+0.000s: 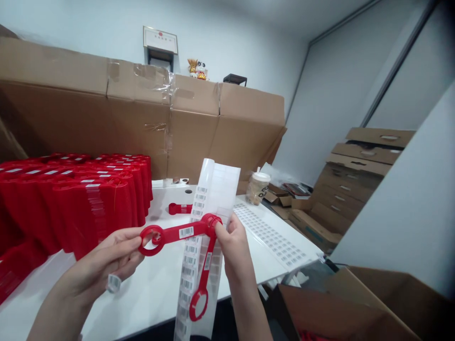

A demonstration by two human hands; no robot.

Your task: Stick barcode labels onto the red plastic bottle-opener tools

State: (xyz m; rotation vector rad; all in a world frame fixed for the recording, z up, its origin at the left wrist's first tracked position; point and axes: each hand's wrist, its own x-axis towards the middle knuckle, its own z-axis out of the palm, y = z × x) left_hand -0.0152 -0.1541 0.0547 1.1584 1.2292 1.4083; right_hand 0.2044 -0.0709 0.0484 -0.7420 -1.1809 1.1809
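My left hand [117, 253] pinches the ring at one end of a red ring-ended plastic strip [174, 233], which bears a barcode label. A small barcode sticker [113, 283] sits at the fingers of that hand. My right hand [232, 237] grips the strip's other end, together with a second red strip [206, 270] that hangs down and also bears a label. Behind these strips stands a long sheet of barcode stickers [188, 265], partly curled at the top. It reaches up beside my right hand; whether the fingers hold it is hidden.
Stacked red strips [92, 208] fill the table's left side. Another red strip [179, 209] lies behind the sheet. More sticker sheets [273, 234] and a drink cup [258, 187] are to the right. A large cardboard box [142, 113] stands behind; an open box [341, 308] is lower right.
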